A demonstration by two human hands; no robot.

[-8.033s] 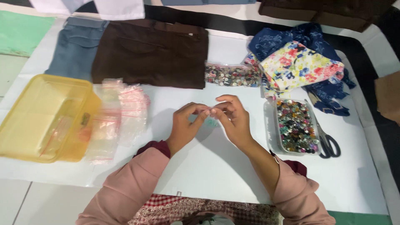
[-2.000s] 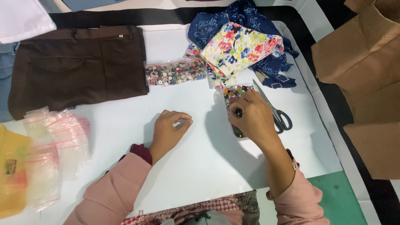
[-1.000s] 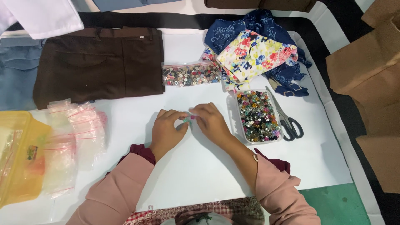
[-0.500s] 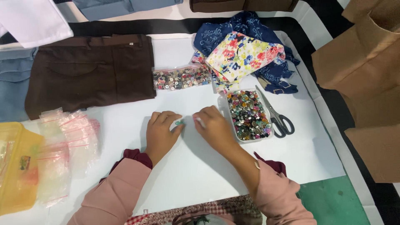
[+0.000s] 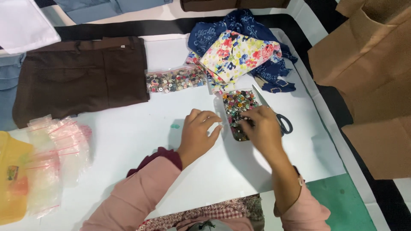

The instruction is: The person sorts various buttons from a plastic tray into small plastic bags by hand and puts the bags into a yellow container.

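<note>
right hand in the button tray, left hand resting beside it

right hand (image 5: 261,128) sits over the near end of the clear rectangular tray of mixed coloured buttons (image 5: 237,107), fingers curled down into the heap as if pinching; cannot tell whether a button is actually held, the fingertips are hidden among the pieces. left hand (image 5: 198,132) lies on the white desk (image 5: 128,141) just left of the tray, fingers loosely bent, holding nothing visible, fingertips close to the tray's near left edge.

key relation: tray lies straight ahead of the right hand, its long axis running away from the person, slightly tilted to the left at the far end. right hand is the nearer, already in the tray; left hand is beside it.

a small teal button (image 5: 174,126) lies alone on the desk, just left of the left hand, apart from it.

around:
- scissors with dark handles (image 5: 280,119) just right of the tray, partly under the right hand, blades pointing away.
- clear zip bag of buttons (image 5: 175,80) beyond the left hand.
- floral cloth (image 5: 235,53) on blue patterned cloth (image 5: 214,30), beyond the tray.
- folded brown trousers (image 5: 81,79), far left.
- pile of small clear zip bags (image 5: 55,158) and a yellow plastic box (image 5: 13,184), left edge.
- brown paper bags (image 5: 372,85), right.
</note>
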